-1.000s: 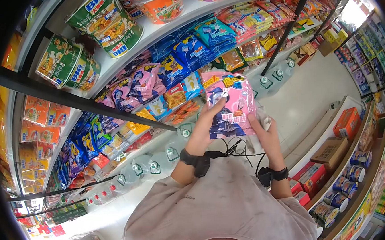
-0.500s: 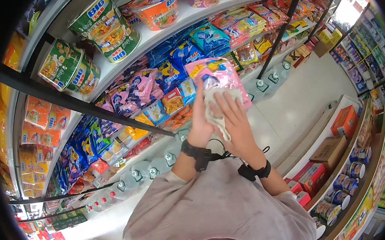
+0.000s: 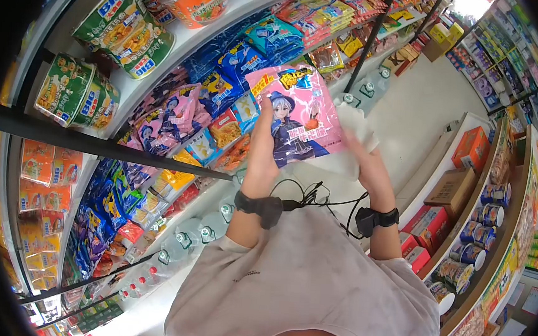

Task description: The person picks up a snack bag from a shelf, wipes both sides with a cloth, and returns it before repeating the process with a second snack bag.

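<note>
A pink snack bag (image 3: 294,117) with a cartoon figure in a dark hat faces up in front of me. My left hand (image 3: 263,139) is closed on its left edge, the thumb lying along the front. My right hand (image 3: 368,162) is beside the bag's right edge, blurred by motion, with a whitish cloth (image 3: 358,125) in its grip. Part of the cloth spreads past the fingers, and some pale fabric shows under the bag. Similar pink bags (image 3: 170,114) and blue bags (image 3: 235,72) stand on the shelf to the left.
Green noodle cups (image 3: 126,30) and an orange noodle bowl (image 3: 196,0) stand on the upper shelf. A black shelf bar (image 3: 114,152) crosses at left. Large clear bottles (image 3: 189,234) line the floor below. Cartons (image 3: 448,199) and blue cups (image 3: 479,236) fill the right shelf.
The cloth and right hand have moved off the bag's front to its right side. The bag has turned to show its printed face, and both hands are farther apart.
</note>
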A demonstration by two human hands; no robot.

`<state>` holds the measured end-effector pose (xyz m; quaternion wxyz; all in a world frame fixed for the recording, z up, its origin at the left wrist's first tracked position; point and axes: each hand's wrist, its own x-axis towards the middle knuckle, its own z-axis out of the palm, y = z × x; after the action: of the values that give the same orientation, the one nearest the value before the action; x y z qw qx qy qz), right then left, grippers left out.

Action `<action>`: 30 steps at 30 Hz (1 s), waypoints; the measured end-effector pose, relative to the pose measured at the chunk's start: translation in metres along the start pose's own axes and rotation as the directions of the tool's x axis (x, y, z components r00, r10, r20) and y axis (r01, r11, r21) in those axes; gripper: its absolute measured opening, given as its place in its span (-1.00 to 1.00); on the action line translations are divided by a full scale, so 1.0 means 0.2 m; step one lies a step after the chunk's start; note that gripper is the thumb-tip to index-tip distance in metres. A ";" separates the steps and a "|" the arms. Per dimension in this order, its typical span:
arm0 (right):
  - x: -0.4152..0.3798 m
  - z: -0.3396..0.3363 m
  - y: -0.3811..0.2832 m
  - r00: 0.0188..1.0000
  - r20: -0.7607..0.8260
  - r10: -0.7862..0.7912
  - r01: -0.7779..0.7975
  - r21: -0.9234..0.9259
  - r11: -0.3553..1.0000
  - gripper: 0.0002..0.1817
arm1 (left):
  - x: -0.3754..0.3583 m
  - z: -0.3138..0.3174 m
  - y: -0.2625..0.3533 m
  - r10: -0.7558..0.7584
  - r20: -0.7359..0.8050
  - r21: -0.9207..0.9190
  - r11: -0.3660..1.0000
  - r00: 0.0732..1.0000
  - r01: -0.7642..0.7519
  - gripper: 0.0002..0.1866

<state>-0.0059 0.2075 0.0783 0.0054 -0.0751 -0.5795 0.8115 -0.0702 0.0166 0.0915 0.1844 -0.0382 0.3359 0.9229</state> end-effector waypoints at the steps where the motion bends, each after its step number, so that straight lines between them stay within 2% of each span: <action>1: -0.02 0.02 -0.01 0.999 0.020 -0.043 0.045 -0.131 0.990 -0.46 | -0.01 0.02 0.00 -0.030 0.013 -0.050 0.998 0.999 0.031 -0.41; 4: -0.02 -0.02 0.00 0.998 0.054 0.033 -0.025 -0.145 0.989 -0.49 | -0.01 0.02 0.00 -0.119 0.070 -0.151 0.980 0.990 0.128 -0.48; 7: -0.04 -0.01 0.02 0.999 -0.005 -0.039 0.037 -0.212 0.977 -0.59 | 0.02 -0.02 -0.03 -0.118 0.074 -0.110 0.986 0.990 0.125 -0.42; 13: -0.12 -0.03 -0.02 0.998 -0.002 -0.064 0.062 -0.235 0.970 -0.56 | 0.03 0.00 -0.06 -0.115 0.061 -0.083 0.989 0.991 0.120 -0.44; 16: -0.10 -0.15 0.00 0.959 -0.282 -0.031 -0.012 -0.150 0.989 -0.50 | 0.01 0.01 -0.06 -0.079 0.078 -0.028 0.996 0.994 0.081 -0.44; 19: -0.03 -0.15 -0.09 0.925 -0.376 -0.058 0.115 0.132 0.985 -0.44 | 0.03 0.00 -0.04 -0.033 0.079 0.077 0.997 0.996 0.027 -0.45; 22: 0.00 -0.12 -0.11 0.970 -0.240 -0.027 0.033 0.020 0.999 -0.44 | 0.01 0.04 -0.06 0.013 0.099 0.187 0.982 0.995 -0.032 -0.49; 23: 0.01 -0.08 -0.13 0.980 -0.197 -0.005 0.000 -0.029 1.000 -0.45 | -0.01 0.07 -0.06 0.007 0.042 0.279 0.960 0.999 -0.019 -0.51; 26: 0.05 -0.01 -0.17 0.983 -0.143 -0.118 0.094 -0.164 0.982 -0.50 | -0.02 0.09 -0.11 -0.047 0.056 0.231 0.972 0.997 0.032 -0.52; 30: 0.10 -0.01 -0.20 0.961 -0.071 -0.266 0.263 -0.057 0.963 -0.54 | -0.05 0.13 -0.10 -0.079 0.081 0.180 0.982 0.994 0.063 -0.50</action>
<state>-0.0283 0.2244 0.1127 0.1346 -0.0286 -0.6028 0.7860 -0.0522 0.0428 0.1015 0.2347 0.0072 0.4066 0.8829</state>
